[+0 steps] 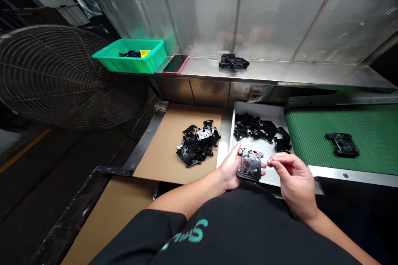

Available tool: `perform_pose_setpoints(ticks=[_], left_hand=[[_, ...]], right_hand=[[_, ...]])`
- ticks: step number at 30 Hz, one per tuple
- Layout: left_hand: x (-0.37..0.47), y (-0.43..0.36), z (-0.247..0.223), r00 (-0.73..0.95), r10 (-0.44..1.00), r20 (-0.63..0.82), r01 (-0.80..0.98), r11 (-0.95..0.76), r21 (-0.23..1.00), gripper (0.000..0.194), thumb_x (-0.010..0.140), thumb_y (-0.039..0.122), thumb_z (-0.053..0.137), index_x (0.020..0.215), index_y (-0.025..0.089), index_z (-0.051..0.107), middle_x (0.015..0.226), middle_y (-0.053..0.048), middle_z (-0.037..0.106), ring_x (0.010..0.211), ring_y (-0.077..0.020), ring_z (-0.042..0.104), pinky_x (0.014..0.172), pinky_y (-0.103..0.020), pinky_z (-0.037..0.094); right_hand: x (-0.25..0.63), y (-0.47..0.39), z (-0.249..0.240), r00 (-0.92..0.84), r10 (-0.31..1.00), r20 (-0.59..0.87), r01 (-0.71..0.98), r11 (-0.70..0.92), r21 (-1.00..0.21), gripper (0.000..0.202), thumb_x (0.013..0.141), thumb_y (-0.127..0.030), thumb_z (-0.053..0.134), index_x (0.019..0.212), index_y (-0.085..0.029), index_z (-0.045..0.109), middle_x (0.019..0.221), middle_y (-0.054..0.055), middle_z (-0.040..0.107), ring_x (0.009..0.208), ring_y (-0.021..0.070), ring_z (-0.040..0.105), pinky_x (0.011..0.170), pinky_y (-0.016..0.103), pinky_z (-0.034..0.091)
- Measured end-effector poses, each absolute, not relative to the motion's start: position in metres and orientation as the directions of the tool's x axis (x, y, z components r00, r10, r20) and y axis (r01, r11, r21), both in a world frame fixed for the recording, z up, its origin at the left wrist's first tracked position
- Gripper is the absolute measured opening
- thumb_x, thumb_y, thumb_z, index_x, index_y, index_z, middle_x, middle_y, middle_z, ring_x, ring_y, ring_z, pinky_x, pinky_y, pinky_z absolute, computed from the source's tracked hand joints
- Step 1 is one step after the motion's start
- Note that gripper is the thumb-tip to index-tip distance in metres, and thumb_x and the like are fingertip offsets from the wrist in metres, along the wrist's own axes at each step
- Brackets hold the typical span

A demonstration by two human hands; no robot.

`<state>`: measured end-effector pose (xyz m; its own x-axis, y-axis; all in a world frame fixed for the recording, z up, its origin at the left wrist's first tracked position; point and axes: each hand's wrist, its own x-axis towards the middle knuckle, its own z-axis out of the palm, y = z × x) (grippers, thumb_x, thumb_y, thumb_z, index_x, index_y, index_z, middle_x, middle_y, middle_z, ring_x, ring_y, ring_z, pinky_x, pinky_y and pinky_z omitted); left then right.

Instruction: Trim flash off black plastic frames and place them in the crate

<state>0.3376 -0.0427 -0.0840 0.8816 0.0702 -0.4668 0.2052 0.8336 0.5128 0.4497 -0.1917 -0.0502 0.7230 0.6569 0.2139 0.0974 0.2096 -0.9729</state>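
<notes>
My left hand (230, 169) holds a black rectangular plastic frame (250, 165) with cut-outs, its fingers behind and around it. Just right of that frame is my right hand (294, 178), with thumb and forefinger pinched together; whatever is between the fingertips is too small to make out. Beyond the hands, a white tray (270, 178) contains several black plastic parts (258, 126). To the left, a pile of similar black parts (197, 145) lies on a cardboard sheet (158, 149).
A green belt (373, 132) on the right carries one black frame (345, 144). On the metal shelf (280, 72) are a green bin (133, 64), a phone (175, 64) and some black parts (233, 62). A large fan (68, 78) stands at the left.
</notes>
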Motion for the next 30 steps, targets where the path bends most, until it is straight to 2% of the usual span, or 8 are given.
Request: perform_pose_setpoints(ticks=[3, 5, 9, 15, 19, 22, 25, 30], left_hand=[[0.331, -0.011, -0.093, 0.779, 0.419, -0.466, 0.209, 0.527, 0.824, 0.077, 0.099, 0.078, 0.027, 0.129, 0.017, 0.062, 0.105, -0.017, 0.077, 0.091, -0.0296, 0.078, 0.078, -0.045, 0.063], [0.321, 0.024, -0.100, 0.658, 0.674, -0.336, 0.248, 0.227, 0.942, 0.066, 0.102, 0.071, 0.033, 0.139, 0.021, 0.052, 0.125, -0.017, 0.073, 0.108, -0.0291, 0.075, 0.092, -0.050, 0.063], [0.296, 0.099, -0.115, 0.486, 0.871, -0.070, 0.369, -0.132, 0.920, 0.068, 0.093, 0.055, 0.068, 0.149, 0.024, 0.045, 0.168, -0.016, 0.037, 0.156, -0.0363, 0.040, 0.133, -0.054, 0.028], [0.291, 0.161, -0.143, 0.462, 0.881, 0.096, 0.521, -0.358, 0.775, 0.064, 0.084, 0.061, 0.075, 0.136, 0.026, 0.061, 0.171, -0.015, 0.032, 0.164, -0.0513, 0.012, 0.132, -0.073, -0.001], [0.327, 0.152, -0.157, 0.547, 0.823, 0.151, 0.503, -0.468, 0.726, 0.058, 0.092, 0.057, 0.065, 0.140, 0.024, 0.060, 0.170, -0.018, 0.036, 0.165, -0.0518, -0.004, 0.126, -0.078, -0.012], [0.379, 0.109, -0.167, 0.750, 0.643, 0.155, 0.366, -0.599, 0.712, 0.044, 0.100, 0.045, 0.054, 0.134, 0.020, 0.066, 0.160, -0.019, 0.050, 0.162, -0.0476, 0.019, 0.130, -0.070, 0.009], [0.442, 0.046, -0.183, 0.953, 0.293, 0.073, 0.152, -0.675, 0.722, 0.026, 0.091, 0.029, 0.066, 0.114, 0.024, 0.076, 0.134, -0.013, 0.071, 0.139, -0.0350, 0.055, 0.124, -0.054, 0.036], [0.532, -0.034, -0.213, 0.997, 0.010, -0.074, 0.061, -0.685, 0.726, 0.041, 0.086, 0.012, 0.061, 0.122, 0.025, 0.075, 0.137, -0.012, 0.069, 0.132, -0.0320, 0.059, 0.116, -0.048, 0.043]], right_hand=[[0.453, -0.194, -0.054, 0.726, 0.660, 0.194, 0.106, 0.172, -0.979, 0.009, 0.091, -0.029, 0.084, 0.089, -0.025, 0.077, 0.090, 0.004, 0.072, 0.090, 0.0203, 0.069, 0.081, 0.033, 0.059], [0.454, -0.197, -0.058, 0.723, 0.673, 0.157, 0.083, 0.142, -0.986, 0.010, 0.091, -0.030, 0.084, 0.089, -0.025, 0.076, 0.090, 0.005, 0.071, 0.088, 0.0206, 0.068, 0.078, 0.033, 0.059], [0.456, -0.204, -0.064, 0.694, 0.719, 0.040, 0.006, 0.049, -0.999, 0.013, 0.091, -0.034, 0.083, 0.089, -0.024, 0.075, 0.089, 0.005, 0.070, 0.084, 0.0203, 0.066, 0.075, 0.033, 0.059], [0.464, -0.212, -0.068, 0.663, 0.748, -0.031, -0.037, -0.009, -0.999, 0.018, 0.092, -0.038, 0.082, 0.086, -0.023, 0.073, 0.086, 0.004, 0.070, 0.080, 0.0191, 0.065, 0.073, 0.031, 0.057], [0.475, -0.221, -0.073, 0.692, 0.720, -0.055, -0.062, -0.017, -0.998, 0.018, 0.092, -0.038, 0.082, 0.086, -0.023, 0.073, 0.087, 0.004, 0.069, 0.080, 0.0186, 0.065, 0.071, 0.030, 0.057], [0.483, -0.231, -0.077, 0.731, 0.678, -0.073, -0.076, -0.026, -0.997, 0.018, 0.091, -0.038, 0.083, 0.086, -0.023, 0.074, 0.088, 0.004, 0.069, 0.078, 0.0180, 0.064, 0.071, 0.030, 0.057], [0.491, -0.238, -0.077, 0.754, 0.652, -0.088, -0.092, -0.027, -0.995, 0.019, 0.090, -0.038, 0.084, 0.086, -0.023, 0.075, 0.088, 0.005, 0.069, 0.076, 0.0174, 0.064, 0.069, 0.030, 0.057], [0.501, -0.247, -0.073, 0.754, 0.647, -0.115, -0.106, -0.052, -0.993, 0.021, 0.091, -0.040, 0.083, 0.084, -0.022, 0.074, 0.088, 0.005, 0.068, 0.073, 0.0170, 0.063, 0.065, 0.029, 0.057]])
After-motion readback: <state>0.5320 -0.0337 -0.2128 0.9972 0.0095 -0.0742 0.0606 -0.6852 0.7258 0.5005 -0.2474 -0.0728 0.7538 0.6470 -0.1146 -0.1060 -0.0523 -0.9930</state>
